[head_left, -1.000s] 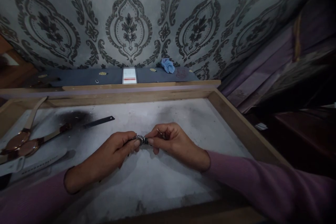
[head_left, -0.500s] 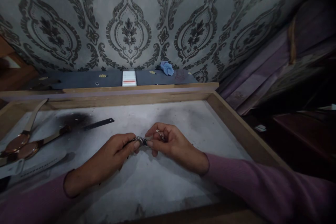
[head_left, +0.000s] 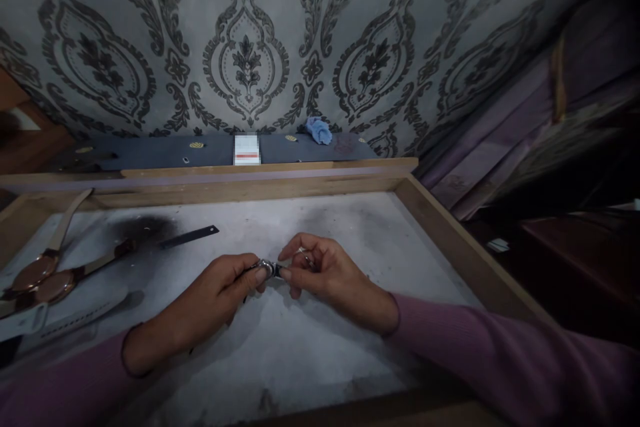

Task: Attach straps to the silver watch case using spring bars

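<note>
Over the middle of the grey tray floor, my left hand (head_left: 215,293) and my right hand (head_left: 325,273) meet fingertip to fingertip. Between them sits a small round metal watch case (head_left: 269,268). My left thumb and forefinger pinch it from the left, and my right thumb and fingers pinch it from the right. A thin metal piece (head_left: 303,253), too small to identify, shows among my right fingers. Both arms wear mauve sleeves.
A wooden-rimmed tray (head_left: 440,227) holds the work. At its left lie two rose-gold watches with tan straps (head_left: 37,273), a white strap (head_left: 55,321) and a dark strap piece (head_left: 190,236). Behind it a dark shelf carries a white box (head_left: 247,149) and a blue cloth (head_left: 319,129).
My hands stay together on the small case. My right fingers have shifted slightly around it. The view has drifted a little.
</note>
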Tool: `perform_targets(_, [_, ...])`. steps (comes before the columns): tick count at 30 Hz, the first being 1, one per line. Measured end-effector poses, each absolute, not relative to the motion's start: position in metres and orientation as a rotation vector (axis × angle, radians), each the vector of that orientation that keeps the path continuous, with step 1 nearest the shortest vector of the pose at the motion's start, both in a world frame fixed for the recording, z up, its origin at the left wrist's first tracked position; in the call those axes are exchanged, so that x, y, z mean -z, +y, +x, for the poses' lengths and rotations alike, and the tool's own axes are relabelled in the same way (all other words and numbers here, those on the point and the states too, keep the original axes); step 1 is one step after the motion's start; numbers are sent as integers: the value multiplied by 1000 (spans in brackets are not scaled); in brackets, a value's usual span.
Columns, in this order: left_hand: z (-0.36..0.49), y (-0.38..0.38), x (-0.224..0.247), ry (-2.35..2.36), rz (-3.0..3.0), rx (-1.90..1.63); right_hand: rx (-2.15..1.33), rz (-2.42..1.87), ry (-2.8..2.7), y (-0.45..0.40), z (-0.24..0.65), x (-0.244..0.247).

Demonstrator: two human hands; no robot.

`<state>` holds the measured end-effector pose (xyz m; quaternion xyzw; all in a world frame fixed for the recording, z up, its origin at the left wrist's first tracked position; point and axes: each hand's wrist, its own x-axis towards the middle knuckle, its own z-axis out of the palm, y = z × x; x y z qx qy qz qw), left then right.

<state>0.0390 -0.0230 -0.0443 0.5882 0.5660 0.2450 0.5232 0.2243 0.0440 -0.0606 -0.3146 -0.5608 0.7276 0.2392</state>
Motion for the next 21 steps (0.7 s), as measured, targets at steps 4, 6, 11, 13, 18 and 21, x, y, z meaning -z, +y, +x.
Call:
perform_targets(4, [39, -23, 45, 1364, 1407, -589, -1990, -858, -1526, 43, 224, 59])
perform_targets(6, [39, -23, 44, 1366, 1407, -592, -1973, -861, -1543, 43, 224, 59])
perform_targets(11, [39, -23, 44, 1358, 1418, -598, -1934, -817, -1554, 43, 224, 61])
perform_targets(13, [39, -22, 43, 1360, 1424, -602, -1936, -794, -1546, 43, 224, 61])
perform_targets(18, [40, -23, 44, 1370, 1442, -616, -1952, -776, -1502, 43, 221, 62])
perform_targets(21, [40, -23, 45, 1371, 1429, -632, -1958, -775, -1486, 44, 221, 63])
